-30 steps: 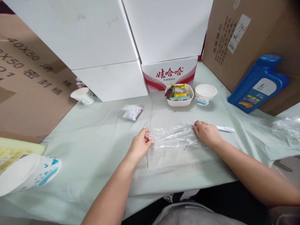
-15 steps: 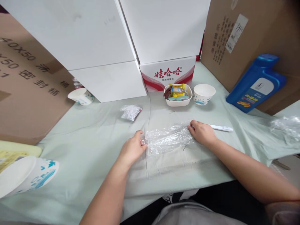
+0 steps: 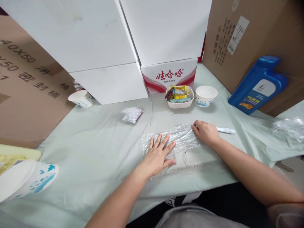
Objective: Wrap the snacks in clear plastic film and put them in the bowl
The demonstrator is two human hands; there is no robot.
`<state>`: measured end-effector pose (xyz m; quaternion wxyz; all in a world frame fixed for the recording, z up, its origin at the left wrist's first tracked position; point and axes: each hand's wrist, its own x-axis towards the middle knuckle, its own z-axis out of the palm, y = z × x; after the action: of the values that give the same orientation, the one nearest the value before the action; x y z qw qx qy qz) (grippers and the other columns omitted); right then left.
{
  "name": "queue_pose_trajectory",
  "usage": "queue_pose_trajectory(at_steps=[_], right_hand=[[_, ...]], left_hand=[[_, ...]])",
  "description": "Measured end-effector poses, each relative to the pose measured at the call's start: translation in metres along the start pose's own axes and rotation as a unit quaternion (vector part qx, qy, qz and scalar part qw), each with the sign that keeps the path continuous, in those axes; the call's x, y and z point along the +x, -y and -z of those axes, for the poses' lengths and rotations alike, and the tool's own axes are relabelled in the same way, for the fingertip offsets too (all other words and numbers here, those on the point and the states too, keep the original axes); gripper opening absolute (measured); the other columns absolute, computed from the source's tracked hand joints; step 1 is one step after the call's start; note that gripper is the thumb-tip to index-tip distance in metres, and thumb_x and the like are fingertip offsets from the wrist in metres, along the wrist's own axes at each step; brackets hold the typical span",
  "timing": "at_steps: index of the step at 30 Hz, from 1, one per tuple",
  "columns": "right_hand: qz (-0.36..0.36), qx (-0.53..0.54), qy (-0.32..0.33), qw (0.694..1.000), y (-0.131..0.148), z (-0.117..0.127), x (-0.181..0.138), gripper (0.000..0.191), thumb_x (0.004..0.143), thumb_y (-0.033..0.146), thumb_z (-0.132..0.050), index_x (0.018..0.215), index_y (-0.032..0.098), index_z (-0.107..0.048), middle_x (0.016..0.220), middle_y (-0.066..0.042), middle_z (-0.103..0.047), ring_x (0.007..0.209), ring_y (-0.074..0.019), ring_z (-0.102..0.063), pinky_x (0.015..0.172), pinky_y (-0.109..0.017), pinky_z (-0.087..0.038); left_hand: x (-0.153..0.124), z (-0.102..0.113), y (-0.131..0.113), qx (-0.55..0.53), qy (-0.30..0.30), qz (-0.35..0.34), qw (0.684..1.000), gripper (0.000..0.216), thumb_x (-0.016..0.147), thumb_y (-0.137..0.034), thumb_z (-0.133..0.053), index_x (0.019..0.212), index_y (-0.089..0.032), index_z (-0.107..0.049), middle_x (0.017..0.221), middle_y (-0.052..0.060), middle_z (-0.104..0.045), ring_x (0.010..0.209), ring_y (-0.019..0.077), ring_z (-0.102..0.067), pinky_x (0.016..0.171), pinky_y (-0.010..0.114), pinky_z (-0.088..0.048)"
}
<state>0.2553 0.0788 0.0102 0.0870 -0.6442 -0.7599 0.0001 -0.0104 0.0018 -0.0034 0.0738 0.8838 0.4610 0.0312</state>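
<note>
A crinkled sheet of clear plastic wrap [image 3: 179, 134] lies on the pale green cloth before me. My left hand [image 3: 158, 155] rests flat on its left part, fingers spread. At the sheet's right end, my right hand [image 3: 206, 132] has its fingers closed on the edge. A slim white stick-like object [image 3: 226, 130] sticks out to the right from behind my right hand; its other end is hidden. Beyond the sheet, to the left, sits a small clear bag [image 3: 132, 114] with whitish contents.
Toward the back stand a white bowl of wrapped snacks [image 3: 180, 104] and a paper bowl [image 3: 206, 96]. A blue bottle [image 3: 257, 85] leans at the right by a cardboard box [image 3: 237, 31]. More paper bowls lie tipped at the left, one near [image 3: 44, 177], one far [image 3: 83, 98].
My left hand has let go of the sheet's left edge, moved right and spread flat on top of it. The plastic looks flatter. My right hand stays at its end.
</note>
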Motion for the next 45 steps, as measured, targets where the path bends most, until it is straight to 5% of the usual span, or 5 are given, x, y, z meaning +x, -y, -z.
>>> queue_pose_trajectory(at_steps=[7, 14, 31, 40, 45], right_hand=[[0.054, 0.117, -0.131, 0.983, -0.014, 0.013, -0.003, 0.030, 0.095, 0.035, -0.042, 0.100, 0.017, -0.066, 0.097, -0.011, -0.069, 0.090, -0.0240, -0.064, 0.078, -0.034, -0.047], [0.346, 0.115, 0.097, 0.926, -0.001, -0.004, -0.019, 0.082, 0.083, 0.070, -0.049, 0.144, 0.016, -0.041, 0.149, -0.018, -0.038, 0.140, -0.0376, -0.027, 0.110, -0.060, -0.022], [0.112, 0.088, -0.025, 0.989, -0.010, -0.007, 0.005, 0.021, 0.088, 0.021, -0.046, 0.093, 0.014, -0.065, 0.093, -0.015, -0.063, 0.094, -0.0288, -0.054, 0.083, -0.041, -0.042], [0.003, 0.566, -0.004, 0.824, -0.007, 0.013, -0.009, 0.028, 0.089, 0.050, -0.048, 0.093, 0.022, -0.044, 0.075, 0.001, -0.061, 0.054, -0.0129, -0.059, 0.054, -0.027, -0.049], [0.011, 0.444, -0.029, 0.895, -0.006, 0.010, -0.012, 0.023, 0.090, 0.042, -0.049, 0.099, 0.021, -0.051, 0.077, -0.001, -0.064, 0.051, -0.0126, -0.056, 0.053, -0.028, -0.046]], left_hand=[[0.000, 0.006, -0.002, -0.027, 0.039, 0.016, 0.999, 0.069, 0.088, -0.062, -0.045, 0.148, -0.033, -0.029, 0.159, 0.008, -0.018, 0.146, 0.0389, -0.002, 0.113, 0.065, -0.010], [-0.005, 0.020, 0.012, -0.024, 0.056, 0.086, 0.994, 0.092, 0.074, -0.065, -0.062, 0.150, -0.030, -0.025, 0.160, 0.010, -0.015, 0.145, 0.0413, -0.004, 0.112, 0.065, -0.012], [0.009, 0.017, 0.062, -0.160, -0.201, 0.237, 0.937, 0.005, 0.080, -0.025, -0.052, 0.077, -0.021, -0.053, 0.102, 0.008, -0.066, 0.101, 0.0255, -0.058, 0.091, 0.042, -0.046], [-0.001, 0.049, 0.052, -0.561, -0.276, 0.238, 0.743, 0.035, 0.071, -0.040, -0.069, 0.086, -0.021, -0.043, 0.070, -0.003, -0.065, 0.046, 0.0095, -0.056, 0.046, 0.021, -0.042], [0.001, 0.041, 0.060, -0.447, -0.287, 0.252, 0.809, 0.021, 0.078, -0.035, -0.061, 0.088, -0.021, -0.049, 0.075, -0.001, -0.067, 0.044, 0.0088, -0.053, 0.049, 0.022, -0.043]])
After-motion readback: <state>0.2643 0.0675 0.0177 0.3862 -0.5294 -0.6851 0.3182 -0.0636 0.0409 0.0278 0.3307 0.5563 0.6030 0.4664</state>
